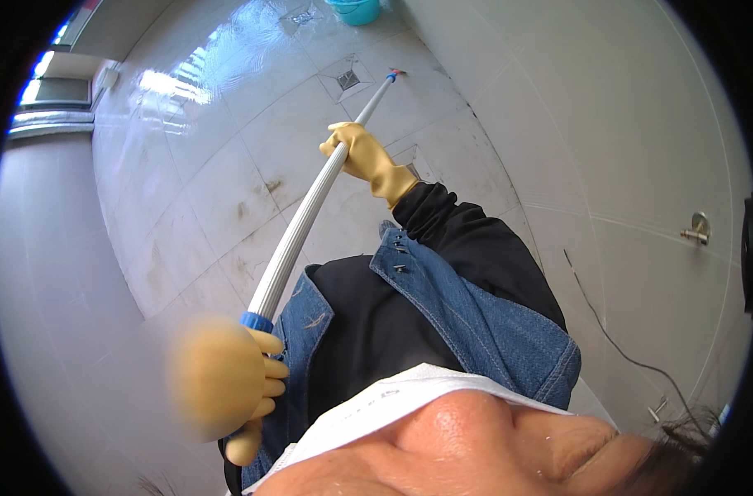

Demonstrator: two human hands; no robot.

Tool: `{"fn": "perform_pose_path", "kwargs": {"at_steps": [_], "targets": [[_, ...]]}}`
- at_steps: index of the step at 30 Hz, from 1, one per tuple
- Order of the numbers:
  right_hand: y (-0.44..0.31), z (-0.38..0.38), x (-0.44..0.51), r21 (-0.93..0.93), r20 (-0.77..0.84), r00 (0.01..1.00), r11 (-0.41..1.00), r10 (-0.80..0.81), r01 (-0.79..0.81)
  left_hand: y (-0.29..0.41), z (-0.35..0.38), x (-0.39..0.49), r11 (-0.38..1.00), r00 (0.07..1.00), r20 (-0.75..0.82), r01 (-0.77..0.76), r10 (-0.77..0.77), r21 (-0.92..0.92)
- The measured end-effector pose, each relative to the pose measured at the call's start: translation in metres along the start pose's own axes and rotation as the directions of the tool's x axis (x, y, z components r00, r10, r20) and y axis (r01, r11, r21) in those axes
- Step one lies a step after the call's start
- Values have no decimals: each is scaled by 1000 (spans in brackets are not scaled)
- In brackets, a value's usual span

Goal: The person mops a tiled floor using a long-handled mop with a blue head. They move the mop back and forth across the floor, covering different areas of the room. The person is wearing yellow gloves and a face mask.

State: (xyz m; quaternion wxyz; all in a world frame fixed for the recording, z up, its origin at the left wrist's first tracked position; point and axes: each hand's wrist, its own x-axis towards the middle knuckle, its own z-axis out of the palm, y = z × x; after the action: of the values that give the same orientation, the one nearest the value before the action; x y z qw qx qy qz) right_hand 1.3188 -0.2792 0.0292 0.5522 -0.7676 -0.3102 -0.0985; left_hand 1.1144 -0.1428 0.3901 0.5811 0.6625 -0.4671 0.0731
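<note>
Both my hands wear yellow rubber gloves and hold one long pole (299, 232) with a ribbed white shaft. My left hand (228, 378), partly blurred close to the camera, wraps the pole's upper end by a blue collar (257, 321). Further down the shaft, my right hand (367, 158) grips it with the fingers curled round. The pole slants away to a blue joint (391, 77) and a small tool head (399, 72) with some red on it. That head is low by the tiled floor (209, 180); its kind is too small to tell.
Wet, stained floor tiles carry square drains (347, 79). A teal bucket (355, 11) stands at the far end. The right wall (575, 118) has a metal valve (696, 229) and a dark cable (624, 353) hanging near it. A window (57, 90) is at upper left.
</note>
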Motion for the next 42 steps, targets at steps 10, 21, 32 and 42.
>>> {"fn": "perform_pose_path", "kwargs": {"at_steps": [10, 21, 32, 42], "targets": [[19, 39, 40, 34, 326, 945, 998, 35, -49, -19, -8, -50, 962, 962, 166, 180, -215, 205], [72, 82, 46, -179, 420, 892, 979, 167, -99, -41, 41, -110, 935, 830, -552, 249, -73, 251], [21, 93, 10, 14, 491, 865, 993, -105, 113, 3, 32, -143, 985, 791, -610, 71, 41, 159], [-29, 180, -5, 140, 529, 838, 988, -136, 72, 48, 14, -220, 957, 896, -444, 119, 11, 263]]}}
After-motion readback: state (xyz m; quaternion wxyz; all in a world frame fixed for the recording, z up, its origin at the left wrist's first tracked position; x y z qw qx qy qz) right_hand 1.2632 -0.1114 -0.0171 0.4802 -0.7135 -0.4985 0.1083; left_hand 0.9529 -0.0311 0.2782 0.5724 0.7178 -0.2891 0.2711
